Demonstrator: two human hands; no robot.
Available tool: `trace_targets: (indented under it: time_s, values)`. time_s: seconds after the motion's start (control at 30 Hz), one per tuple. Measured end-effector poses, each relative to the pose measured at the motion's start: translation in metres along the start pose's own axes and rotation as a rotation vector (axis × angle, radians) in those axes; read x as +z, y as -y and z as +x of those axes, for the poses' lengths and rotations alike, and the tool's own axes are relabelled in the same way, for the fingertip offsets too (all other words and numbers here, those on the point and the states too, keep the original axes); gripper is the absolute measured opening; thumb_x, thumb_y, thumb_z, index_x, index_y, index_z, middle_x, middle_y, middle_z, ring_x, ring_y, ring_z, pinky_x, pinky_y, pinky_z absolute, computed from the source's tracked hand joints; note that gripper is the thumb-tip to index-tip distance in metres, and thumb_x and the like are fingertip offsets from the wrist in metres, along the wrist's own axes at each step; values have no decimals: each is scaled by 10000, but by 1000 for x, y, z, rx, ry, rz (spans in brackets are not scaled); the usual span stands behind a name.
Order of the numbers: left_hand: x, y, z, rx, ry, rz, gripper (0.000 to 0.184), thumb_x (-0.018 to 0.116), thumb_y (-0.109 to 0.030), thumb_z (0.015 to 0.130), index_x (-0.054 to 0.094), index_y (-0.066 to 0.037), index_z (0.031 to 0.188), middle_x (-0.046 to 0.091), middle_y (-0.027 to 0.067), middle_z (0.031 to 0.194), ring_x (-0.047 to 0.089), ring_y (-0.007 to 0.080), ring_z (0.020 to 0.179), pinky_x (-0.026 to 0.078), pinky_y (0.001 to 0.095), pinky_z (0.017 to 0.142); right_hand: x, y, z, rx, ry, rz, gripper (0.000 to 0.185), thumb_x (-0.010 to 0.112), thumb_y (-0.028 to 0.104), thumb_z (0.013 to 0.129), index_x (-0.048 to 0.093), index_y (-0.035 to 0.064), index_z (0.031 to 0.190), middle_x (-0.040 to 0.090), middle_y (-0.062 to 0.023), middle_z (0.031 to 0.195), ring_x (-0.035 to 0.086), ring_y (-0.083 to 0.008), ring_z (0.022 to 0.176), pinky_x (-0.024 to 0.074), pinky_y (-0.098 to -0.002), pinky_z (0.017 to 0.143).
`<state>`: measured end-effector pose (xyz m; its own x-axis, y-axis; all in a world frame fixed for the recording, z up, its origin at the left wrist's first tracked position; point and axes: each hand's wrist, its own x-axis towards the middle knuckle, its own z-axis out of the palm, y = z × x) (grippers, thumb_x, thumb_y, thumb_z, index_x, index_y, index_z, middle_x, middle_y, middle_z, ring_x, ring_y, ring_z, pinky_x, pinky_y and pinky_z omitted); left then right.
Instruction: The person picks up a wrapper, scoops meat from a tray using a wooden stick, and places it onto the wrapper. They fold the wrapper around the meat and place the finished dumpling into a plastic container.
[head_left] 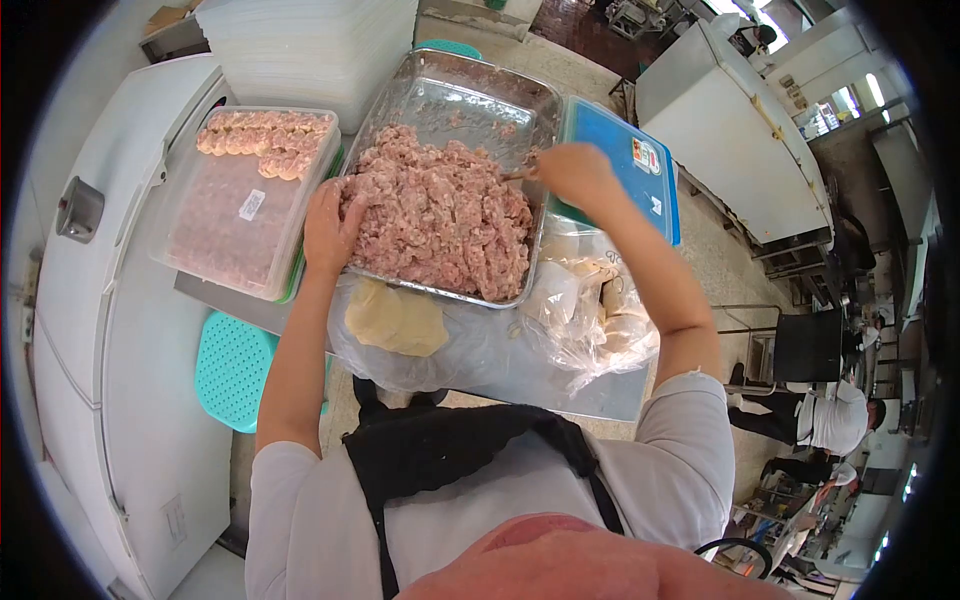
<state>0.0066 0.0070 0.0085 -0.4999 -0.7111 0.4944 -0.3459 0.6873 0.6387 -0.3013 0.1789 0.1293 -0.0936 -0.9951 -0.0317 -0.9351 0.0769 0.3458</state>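
Observation:
A deep metal tray (462, 72) holds a large heap of ground meat (440, 215). My left hand (328, 232) is at the tray's left rim, beside the meat, its fingers curled. What lies inside them is hidden. On the right side my right hand (578, 172) is closed around a thin brownish utensil (518, 174), whose tip reaches the meat. Left of the tray, a clear plastic container (228, 225) carries rows of filled dumplings (262, 135) at its far end. Round, pale dough wrappers (397, 320) lie on plastic in front of the tray.
A clear bag with pale contents (595, 310) sits front right, near a blue lid (625, 165). Stacked translucent containers (310, 55) stand at the back left. A turquoise stool (235, 370) and a white freezer (150, 350) are on the left. People (835, 415) work at far right.

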Motion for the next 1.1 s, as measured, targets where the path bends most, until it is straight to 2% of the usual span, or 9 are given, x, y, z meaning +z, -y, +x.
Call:
trace_targets:
  time_s: [0.2, 0.27, 0.4, 0.57, 0.7, 0.77, 0.87, 0.9, 1.1]
  values:
    - [2, 2, 0, 20, -28, 12, 380, 595, -298, 891, 600, 1, 1125, 589, 193, 1153, 544, 367, 1081, 424, 419, 948, 45, -44, 36, 225, -74, -151, 131, 613, 125, 746, 716, 62, 699, 698, -123, 747, 699, -305, 729, 548, -398, 573]
    - [2, 4, 1, 11, -14, -10, 379, 596, -297, 890, 602, 0, 1125, 592, 191, 1148, 546, 366, 1078, 425, 418, 947, 53, -19, 28, 34, -48, -68, 149, 598, 135, 756, 724, 69, 714, 703, -124, 762, 700, -300, 728, 546, -399, 576]
    - [-1, 1, 0, -13, -3, -64, 366, 600, -291, 887, 608, -6, 1116, 596, 186, 1142, 550, 364, 1074, 425, 417, 946, -7, -3, 16, -54, 135, -114, 171, 580, 146, 768, 731, 74, 727, 708, -134, 780, 701, -300, 733, 549, -407, 583]
    - [-2, 2, 2, 10, -9, -15, 348, 610, -282, 882, 612, -9, 1098, 597, 184, 1132, 550, 366, 1069, 428, 419, 940, 60, -62, 58, 206, -29, -46, 193, 556, 145, 796, 724, 59, 758, 704, -160, 811, 700, -322, 766, 556, -424, 606]
    - [-1, 1, 1, -16, 6, -12, 337, 623, -271, 873, 613, -11, 1087, 598, 185, 1118, 550, 369, 1059, 431, 421, 930, 82, -24, 63, 316, -37, 66, 213, 529, 138, 823, 716, 42, 786, 699, -178, 841, 693, -345, 783, 557, -438, 625]
    - [-2, 1, 1, -10, -3, -21, 339, 628, -271, 870, 613, -11, 1088, 598, 184, 1117, 549, 370, 1057, 431, 423, 929, 76, 6, 50, 53, -49, 152, 216, 522, 133, 834, 710, 31, 803, 694, -191, 860, 686, -358, 792, 556, -451, 663]
    - [-2, -2, 2, -9, -12, -39, 346, 635, -273, 866, 613, -10, 1088, 598, 184, 1119, 549, 369, 1058, 431, 425, 930, 19, 17, 31, -41, 43, 144, 202, 536, 128, 827, 708, 25, 802, 689, -201, 847, 682, -361, 797, 552, -451, 697]
    - [-3, -2, 1, -16, -4, -46, 349, 637, -274, 864, 614, -8, 1088, 598, 184, 1122, 549, 368, 1062, 430, 425, 934, 8, 7, 39, 92, 159, 151, 181, 556, 121, 812, 705, 18, 802, 688, -205, 852, 682, -355, 820, 550, -447, 711]
    - [-2, 0, 0, 22, -23, 23, 304, 596, -230, 889, 611, -11, 1099, 594, 167, 1127, 566, 342, 1034, 449, 395, 908, 93, -40, 83, 216, 24, 231, 172, 544, 86, 824, 688, 0, 863, 675, -216, 875, 661, -371, 848, 527, -462, 727]
